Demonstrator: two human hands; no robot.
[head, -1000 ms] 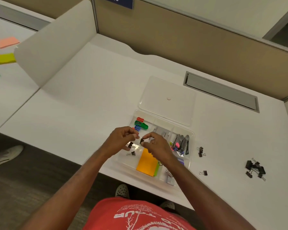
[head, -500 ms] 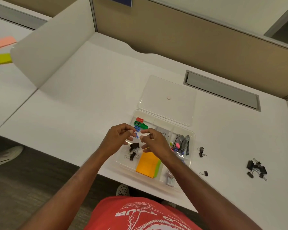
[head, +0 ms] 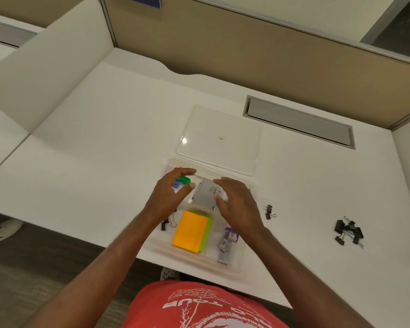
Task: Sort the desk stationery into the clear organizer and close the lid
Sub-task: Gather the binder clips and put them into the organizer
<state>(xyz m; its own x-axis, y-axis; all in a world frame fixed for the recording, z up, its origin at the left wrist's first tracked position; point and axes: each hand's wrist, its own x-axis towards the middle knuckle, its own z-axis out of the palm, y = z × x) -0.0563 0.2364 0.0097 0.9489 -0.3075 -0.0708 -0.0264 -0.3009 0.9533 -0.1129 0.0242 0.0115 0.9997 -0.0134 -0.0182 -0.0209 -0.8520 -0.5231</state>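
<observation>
The clear organizer (head: 237,266) lies at the desk's near edge, its lid (head: 219,138) flat open behind it. Inside are orange and green sticky notes (head: 191,230), a grey card (head: 207,194), a green clip (head: 184,179), small black binder clips (head: 167,223) and staple boxes (head: 225,246). My left hand (head: 169,197) hovers over the left compartments, fingers loosely spread, holding nothing. My right hand (head: 238,202) hovers over the right compartments, also empty. Two binder clips (head: 269,211) lie just right of the box, and a pile of black binder clips (head: 348,231) lies farther right.
A grey cable slot (head: 298,123) is set into the desk at the back right. A tan partition (head: 246,48) runs behind, and a white divider (head: 45,67) stands at the left. The desk edge runs just under the organizer.
Both hands let go of the small binder clip they were pinching; it now lies in the left compartment. The hands have spread apart and opened over the box.
</observation>
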